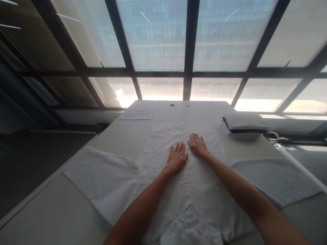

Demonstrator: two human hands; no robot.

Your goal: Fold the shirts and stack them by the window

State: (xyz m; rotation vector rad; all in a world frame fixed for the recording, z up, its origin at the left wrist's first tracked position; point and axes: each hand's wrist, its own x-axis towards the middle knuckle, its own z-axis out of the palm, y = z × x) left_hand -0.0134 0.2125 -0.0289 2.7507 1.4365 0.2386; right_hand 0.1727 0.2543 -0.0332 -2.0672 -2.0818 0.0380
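Observation:
A white short-sleeved shirt point(163, 143) lies spread flat on a pale table point(117, 137), collar toward me, sleeves out to both sides. My left hand point(176, 157) rests palm down on the shirt's middle, fingers stretched out and together. My right hand point(197, 144) lies flat beside it, slightly farther away, fingers extended on the fabric. Neither hand holds anything.
A stack of folded white and dark garments point(244, 125) sits at the table's right. Sheets of paper point(138, 114) lie at the far left, with two small dark objects point(172, 105) near the far edge. A metal item point(274, 136) lies right of the stack. Large windows stand beyond.

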